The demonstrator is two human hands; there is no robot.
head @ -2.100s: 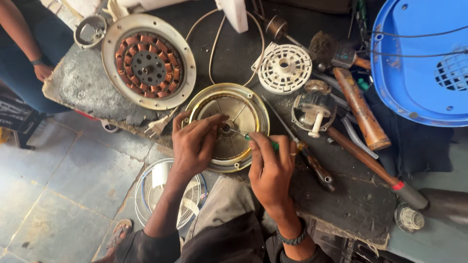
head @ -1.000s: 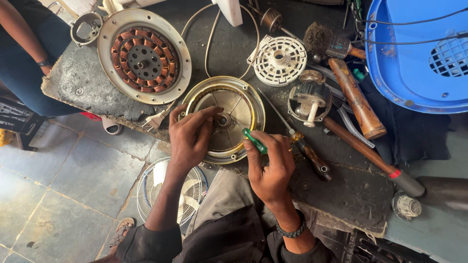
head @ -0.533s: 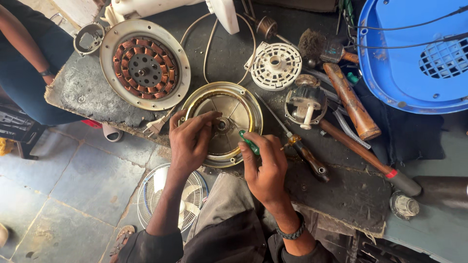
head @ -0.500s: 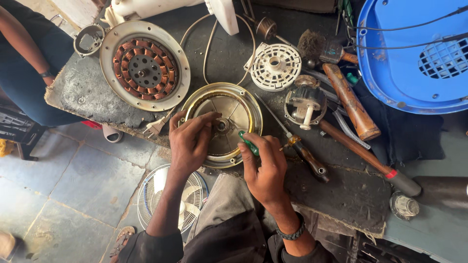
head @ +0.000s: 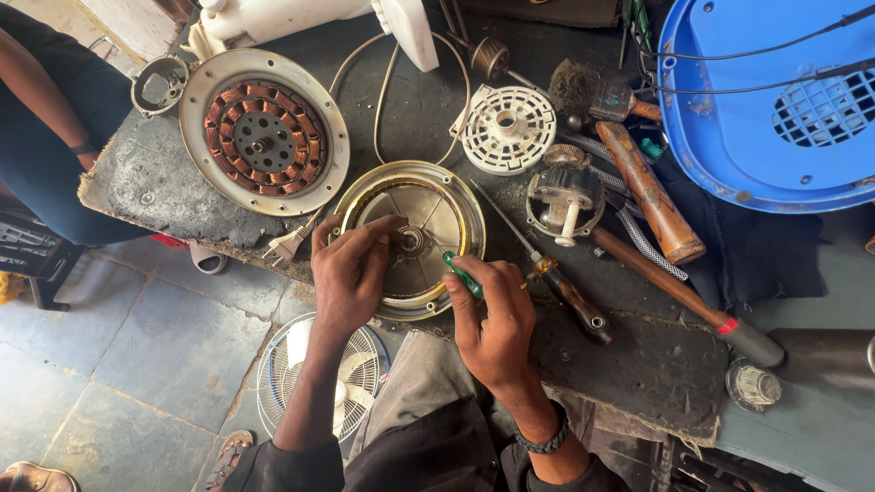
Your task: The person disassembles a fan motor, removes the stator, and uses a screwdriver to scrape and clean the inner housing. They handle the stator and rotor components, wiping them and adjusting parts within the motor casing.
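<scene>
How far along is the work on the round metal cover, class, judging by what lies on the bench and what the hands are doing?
Done: the motor stator with copper windings lies apart on the bench, so the unit is opened. In hand: the left hand steadies the round metal cover at its hub while the right hand works a green-handled screwdriver on it. Left: the white plastic disc and small motor part lie loose.

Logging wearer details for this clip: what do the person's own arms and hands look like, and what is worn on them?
Both hands are bare, with no gloves. The left hand has a bare forearm running to a dark sleeve pushed up near the elbow. The right hand has a dark beaded bracelet at the wrist and a dark sleeve below it.
</scene>
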